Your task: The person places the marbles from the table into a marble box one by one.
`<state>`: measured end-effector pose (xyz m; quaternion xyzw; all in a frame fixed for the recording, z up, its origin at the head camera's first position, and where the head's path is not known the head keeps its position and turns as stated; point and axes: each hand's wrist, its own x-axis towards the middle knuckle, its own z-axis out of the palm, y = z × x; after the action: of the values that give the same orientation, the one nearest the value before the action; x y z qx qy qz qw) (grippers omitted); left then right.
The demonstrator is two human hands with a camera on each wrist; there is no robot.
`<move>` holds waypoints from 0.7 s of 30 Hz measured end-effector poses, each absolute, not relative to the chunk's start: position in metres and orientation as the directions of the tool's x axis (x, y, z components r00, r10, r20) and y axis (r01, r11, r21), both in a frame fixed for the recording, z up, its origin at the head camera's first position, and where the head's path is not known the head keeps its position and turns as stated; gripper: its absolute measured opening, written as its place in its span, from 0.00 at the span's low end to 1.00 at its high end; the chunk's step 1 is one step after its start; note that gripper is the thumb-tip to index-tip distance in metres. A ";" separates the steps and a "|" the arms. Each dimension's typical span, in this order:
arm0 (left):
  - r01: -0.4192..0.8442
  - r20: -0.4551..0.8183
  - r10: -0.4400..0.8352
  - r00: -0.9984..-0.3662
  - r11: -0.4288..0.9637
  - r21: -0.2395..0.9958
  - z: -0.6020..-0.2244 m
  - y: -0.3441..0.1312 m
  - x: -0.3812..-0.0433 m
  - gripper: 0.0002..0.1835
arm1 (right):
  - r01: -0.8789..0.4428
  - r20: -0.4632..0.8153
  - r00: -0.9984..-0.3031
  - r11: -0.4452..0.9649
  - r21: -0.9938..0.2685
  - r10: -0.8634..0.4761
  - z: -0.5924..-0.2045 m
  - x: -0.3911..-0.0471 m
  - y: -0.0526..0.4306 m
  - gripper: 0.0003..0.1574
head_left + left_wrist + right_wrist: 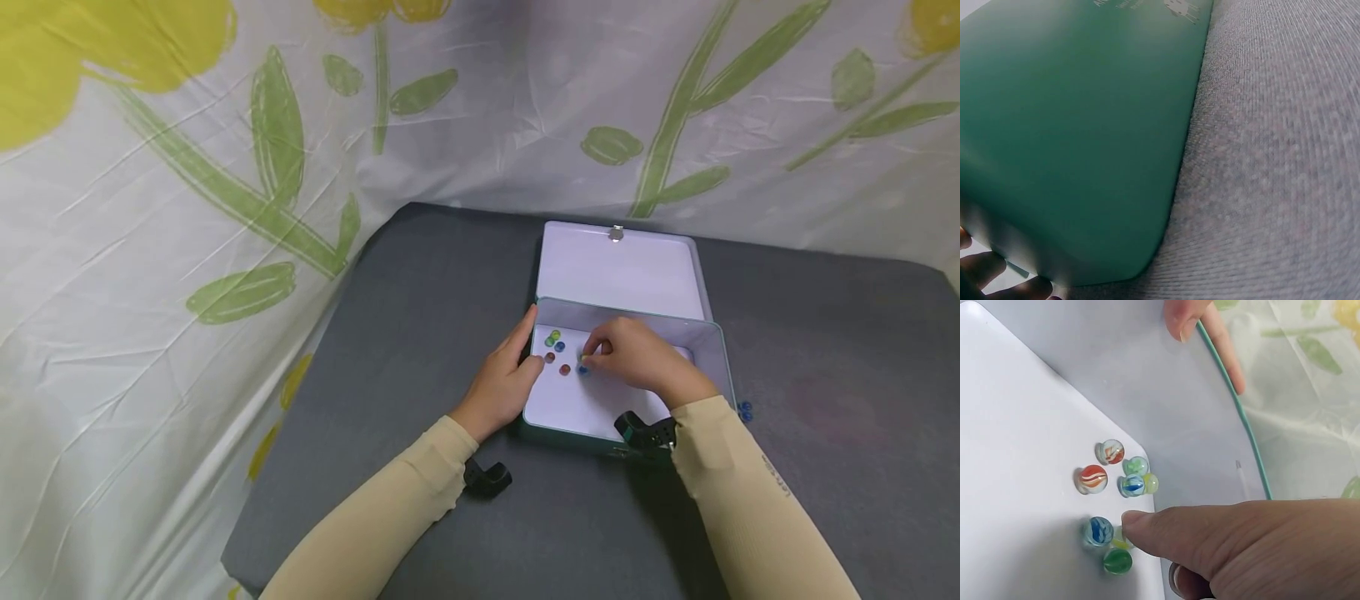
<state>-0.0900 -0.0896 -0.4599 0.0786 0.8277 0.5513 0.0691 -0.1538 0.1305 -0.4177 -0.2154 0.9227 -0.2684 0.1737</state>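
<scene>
A green metal box (577,417) with a white inside lies on the dark table, its lid (618,271) folded back. My left hand (498,387) holds the box's left wall, thumb inside and fingers outside. Inside the box, my right hand (633,354) has its thumb and fingers bent low over marbles. Beside the right thumb are a blue marble (1099,531), a green marble (1117,561) and a yellow marble (1121,539) partly hidden by it. Whether the fingers pinch one is unclear. Two red-swirled marbles, including this marble (1092,479), and a small cluster (1133,485) lie nearby.
Blue marbles (745,411) lie on the table (840,433) just outside the box's right wall. A metal clasp (616,233) sits on the lid's far edge. Behind the table hangs a flower-patterned cloth (487,142).
</scene>
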 end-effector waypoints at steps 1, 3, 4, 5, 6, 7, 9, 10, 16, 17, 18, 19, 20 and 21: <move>0.055 -0.027 0.206 -0.978 0.380 0.924 -0.460 -0.089 -0.090 0.38 | -0.303 -0.204 -0.847 0.762 -0.572 -0.491 -0.418 -0.154 0.131 0.06; 0.053 -0.028 0.205 -0.978 0.379 0.924 -0.459 -0.089 -0.090 0.38 | -0.296 -0.207 -0.848 0.761 -0.577 -0.487 -0.418 -0.154 0.131 0.06; 0.052 -0.029 0.204 -0.978 0.379 0.924 -0.459 -0.089 -0.091 0.38 | -0.292 -0.209 -0.849 0.761 -0.580 -0.485 -0.418 -0.154 0.131 0.06; 0.051 -0.030 0.204 -0.979 0.378 0.925 -0.459 -0.089 -0.091 0.38 | -0.289 -0.209 -0.850 0.759 -0.584 -0.484 -0.418 -0.155 0.131 0.06; 0.050 -0.030 0.202 -0.979 0.379 0.924 -0.460 -0.089 -0.091 0.38 | -0.287 -0.209 -0.850 0.759 -0.584 -0.483 -0.418 -0.155 0.131 0.07; 0.051 -0.029 0.201 -0.979 0.379 0.924 -0.460 -0.089 -0.091 0.38 | -0.286 -0.209 -0.851 0.759 -0.585 -0.482 -0.419 -0.156 0.131 0.07; 0.051 -0.029 0.201 -0.979 0.380 0.924 -0.460 -0.089 -0.091 0.38 | -0.287 -0.206 -0.851 0.756 -0.588 -0.484 -0.420 -0.156 0.131 0.07; 0.052 -0.028 0.201 -0.979 0.380 0.924 -0.460 -0.089 -0.091 0.38 | -0.288 -0.204 -0.850 0.754 -0.590 -0.485 -0.420 -0.156 0.131 0.07; 0.061 -0.020 0.204 -0.979 0.385 0.921 -0.460 -0.089 -0.091 0.38 | -0.284 -0.205 -0.853 0.756 -0.590 -0.479 -0.420 -0.155 0.131 0.09; 0.062 -0.019 0.204 -0.979 0.385 0.921 -0.460 -0.089 -0.091 0.38 | -0.282 -0.206 -0.854 0.758 -0.589 -0.477 -0.420 -0.155 0.132 0.09; 0.061 -0.020 0.203 -0.979 0.385 0.921 -0.460 -0.089 -0.091 0.38 | -0.277 -0.209 -0.856 0.760 -0.588 -0.474 -0.420 -0.155 0.132 0.09; 0.060 -0.021 0.202 -0.979 0.385 0.921 -0.460 -0.089 -0.091 0.38 | -0.276 -0.210 -0.856 0.762 -0.587 -0.472 -0.420 -0.155 0.131 0.10; 0.059 -0.021 0.201 -0.979 0.384 0.921 -0.460 -0.089 -0.091 0.38 | -0.272 -0.212 -0.858 0.763 -0.586 -0.468 -0.420 -0.154 0.131 0.10; 0.059 -0.020 0.200 -0.980 0.384 0.921 -0.461 -0.089 -0.091 0.38 | -0.272 -0.212 -0.857 0.762 -0.587 -0.469 -0.420 -0.154 0.131 0.10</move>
<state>-0.0906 -0.0886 -0.4607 0.0782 0.8294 0.5495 0.0640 -0.1541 0.1313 -0.4196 -0.2009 0.9221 -0.2802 0.1758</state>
